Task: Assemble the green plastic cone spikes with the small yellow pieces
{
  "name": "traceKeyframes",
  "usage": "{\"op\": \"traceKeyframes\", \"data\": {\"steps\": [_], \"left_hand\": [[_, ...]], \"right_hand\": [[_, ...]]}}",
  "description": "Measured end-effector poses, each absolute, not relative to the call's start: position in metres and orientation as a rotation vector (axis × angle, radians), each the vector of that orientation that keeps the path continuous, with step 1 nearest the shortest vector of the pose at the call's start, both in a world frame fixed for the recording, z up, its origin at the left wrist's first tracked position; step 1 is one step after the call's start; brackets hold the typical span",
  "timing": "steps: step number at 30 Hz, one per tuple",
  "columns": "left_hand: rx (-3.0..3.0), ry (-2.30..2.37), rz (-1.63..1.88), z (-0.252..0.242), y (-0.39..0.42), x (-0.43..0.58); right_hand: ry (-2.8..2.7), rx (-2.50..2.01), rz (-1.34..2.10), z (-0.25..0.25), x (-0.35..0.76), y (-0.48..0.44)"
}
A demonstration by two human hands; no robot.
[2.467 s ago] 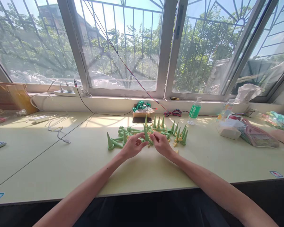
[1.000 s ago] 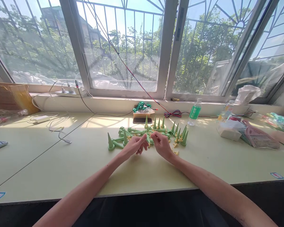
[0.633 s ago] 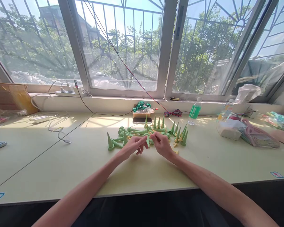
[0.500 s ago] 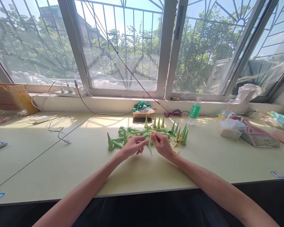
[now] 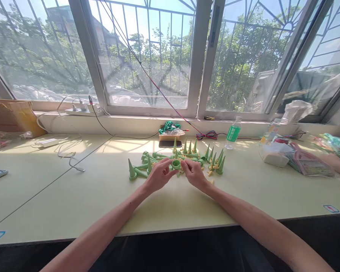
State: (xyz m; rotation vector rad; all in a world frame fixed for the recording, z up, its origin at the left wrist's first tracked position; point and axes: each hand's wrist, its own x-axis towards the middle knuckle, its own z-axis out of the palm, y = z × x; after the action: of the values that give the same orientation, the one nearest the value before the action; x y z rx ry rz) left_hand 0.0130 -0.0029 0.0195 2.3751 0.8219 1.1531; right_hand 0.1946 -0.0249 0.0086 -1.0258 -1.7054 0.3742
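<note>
My left hand (image 5: pixel 159 174) grips a green plastic plant watering spike (image 5: pixel 176 164), its round hollow cap end turned toward me. My right hand (image 5: pixel 195 173) is closed in a pinch against the spike's right side; whatever its fingertips hold is too small and hidden to make out. Beyond both hands lies a group of similar green spikes, several standing point up, such as the standing spike (image 5: pixel 132 170) on the left. Small yellow plastic pieces (image 5: pixel 210 173) are scattered among the spikes on the right.
Behind the spikes are a black phone (image 5: pixel 170 144) and a small box (image 5: pixel 170 136) with green material. A water bottle (image 5: pixel 233 133) stands to the right, near a tissue pack (image 5: pixel 274 154) and a pink bag (image 5: pixel 311 160). Another person's hand (image 5: pixel 336 164) shows at the far right. White cables (image 5: pixel 69 155) lie left.
The spike has been turned in my left hand: its tip pointed down toward me before, and now its open cap end faces me. My right hand has hardly moved.
</note>
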Motion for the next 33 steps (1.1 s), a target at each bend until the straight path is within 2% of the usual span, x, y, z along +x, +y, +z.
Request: {"op": "traceKeyframes", "data": {"steps": [11, 22, 33], "left_hand": [[2.197, 0.916, 1.193, 0.017, 0.001, 0.017], [1.581, 0.784, 0.752, 0.028, -0.003, 0.018], [1.480, 0.689, 0.696, 0.026, -0.004, 0.014]], "right_hand": [[-1.593, -1.035, 0.390, 0.002, 0.192, -0.022], [-1.620, -1.030, 0.389, 0.002, 0.191, -0.023], [-1.644, -1.018, 0.442, 0.003, 0.192, -0.023]]}}
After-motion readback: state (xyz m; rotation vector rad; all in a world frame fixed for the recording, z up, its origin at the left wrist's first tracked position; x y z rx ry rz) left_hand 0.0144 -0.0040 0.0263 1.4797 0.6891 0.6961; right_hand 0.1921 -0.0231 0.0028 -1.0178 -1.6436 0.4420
